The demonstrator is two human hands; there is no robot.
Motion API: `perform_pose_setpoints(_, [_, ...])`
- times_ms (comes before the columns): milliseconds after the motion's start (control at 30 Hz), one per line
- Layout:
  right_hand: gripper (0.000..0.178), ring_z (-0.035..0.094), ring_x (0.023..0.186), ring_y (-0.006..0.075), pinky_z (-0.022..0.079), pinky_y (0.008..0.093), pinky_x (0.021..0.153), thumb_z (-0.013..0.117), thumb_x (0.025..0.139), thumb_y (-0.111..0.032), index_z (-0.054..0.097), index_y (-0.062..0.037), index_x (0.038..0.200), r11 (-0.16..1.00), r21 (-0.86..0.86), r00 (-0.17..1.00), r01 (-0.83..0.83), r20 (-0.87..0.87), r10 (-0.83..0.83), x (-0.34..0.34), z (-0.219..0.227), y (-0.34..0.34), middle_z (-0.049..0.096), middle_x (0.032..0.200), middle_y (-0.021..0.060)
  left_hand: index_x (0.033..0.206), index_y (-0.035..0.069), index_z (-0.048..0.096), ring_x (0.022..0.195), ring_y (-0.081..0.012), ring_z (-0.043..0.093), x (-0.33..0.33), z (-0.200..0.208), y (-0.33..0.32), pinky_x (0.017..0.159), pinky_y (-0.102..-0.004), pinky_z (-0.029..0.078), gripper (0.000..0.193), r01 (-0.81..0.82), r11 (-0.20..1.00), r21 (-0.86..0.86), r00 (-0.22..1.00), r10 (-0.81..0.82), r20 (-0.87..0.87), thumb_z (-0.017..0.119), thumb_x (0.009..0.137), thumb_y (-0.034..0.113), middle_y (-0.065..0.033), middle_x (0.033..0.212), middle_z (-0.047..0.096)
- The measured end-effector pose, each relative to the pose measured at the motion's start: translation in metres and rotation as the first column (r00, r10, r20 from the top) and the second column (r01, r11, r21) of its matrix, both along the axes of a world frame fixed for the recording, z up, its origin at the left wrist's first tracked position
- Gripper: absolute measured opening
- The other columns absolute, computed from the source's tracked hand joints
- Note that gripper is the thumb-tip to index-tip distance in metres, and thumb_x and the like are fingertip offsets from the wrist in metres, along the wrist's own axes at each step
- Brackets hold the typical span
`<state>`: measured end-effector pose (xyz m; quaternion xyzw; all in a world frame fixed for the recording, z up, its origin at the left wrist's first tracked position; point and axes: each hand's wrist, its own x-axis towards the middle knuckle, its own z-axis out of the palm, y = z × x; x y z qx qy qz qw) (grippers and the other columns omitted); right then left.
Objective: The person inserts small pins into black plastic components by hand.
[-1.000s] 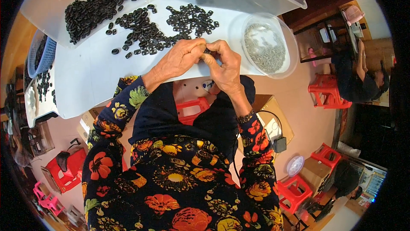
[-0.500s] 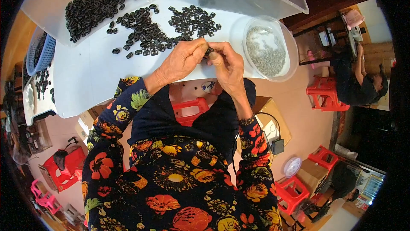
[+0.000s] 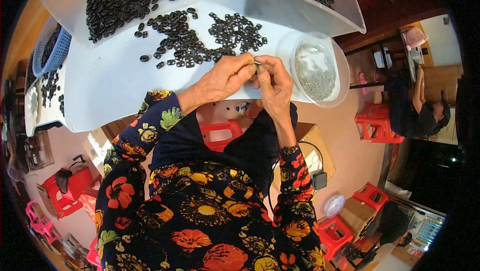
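Over the table's near edge, the fingertips of my left hand (image 3: 225, 78) and my right hand (image 3: 274, 82) meet in a pinch. Between them shows a sliver of a small black piece (image 3: 258, 63); most of it is covered by the fingers. Just beyond the hands lies a loose heap of black oval pieces (image 3: 175, 33), and beside it spreads a heap of squarish black pieces (image 3: 237, 32) with holes. To the right of my right hand stands a round clear tub (image 3: 343, 73) holding many small silvery pin-like parts (image 3: 317, 81).
A clear bin (image 3: 62, 1) full of black pieces stands far left on the white table (image 3: 107, 83); another bin (image 3: 300, 16) stands at the far right. At the left is a blue basket (image 3: 60, 51). Red stools (image 3: 377, 123) and two other people are off to the right.
Both hands stay pinched together, and less of the small black piece shows between the fingers now. The whole view has shifted slightly, with the table's things lower and further right.
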<state>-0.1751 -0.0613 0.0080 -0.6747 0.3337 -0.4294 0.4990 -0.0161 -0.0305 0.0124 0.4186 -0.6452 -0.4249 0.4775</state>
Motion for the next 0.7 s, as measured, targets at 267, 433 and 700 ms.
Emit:
perform_pose_setpoints(267, [0.013,0.051,0.062,0.0058,0.043,0.02,0.055,0.053,0.092,-0.006,0.057,-0.0017,0.104,0.999,-0.026,0.998,0.033,0.056,-0.031,0.004,-0.003,-0.002,0.06,0.074,0.0012,0.078,0.0,0.048,0.063,-0.0117,0.043,0.0,-0.003,0.002,0.057,-0.0281,0.04,0.016,-0.069,0.993,0.1,0.997,0.073,-0.039,0.05,0.09,0.01,-0.0033,0.066,0.047])
perform_pose_setpoints(433, [0.012,0.053,0.063,0.0061,0.045,0.02,0.057,0.055,0.091,-0.005,0.057,-0.0014,0.102,0.96,-0.249,0.991,0.129,0.057,-0.118,0.013,0.049,-0.042,0.058,0.074,0.001,0.08,0.001,0.05,0.063,-0.009,0.044,0.005,-0.006,0.019,0.058,-0.0256,0.039,0.013,-0.019,0.995,0.095,0.981,0.036,-0.189,0.047,0.09,0.009,-0.0005,0.071,0.049])
perform_pose_setpoints(700, [0.015,0.047,0.053,0.0042,0.038,0.0192,0.046,0.053,0.092,-0.009,0.057,-0.0025,0.105,0.982,-0.183,0.992,0.055,0.121,-0.033,0.06,0.096,-0.09,0.06,0.072,0.0018,0.079,-0.001,0.046,0.056,-0.0202,0.043,0.012,-0.007,0.046,0.055,-0.0331,0.039,0.014,-0.112,0.991,0.067,0.992,0.115,-0.056,0.046,0.088,0.01,-0.0117,0.063,0.045])
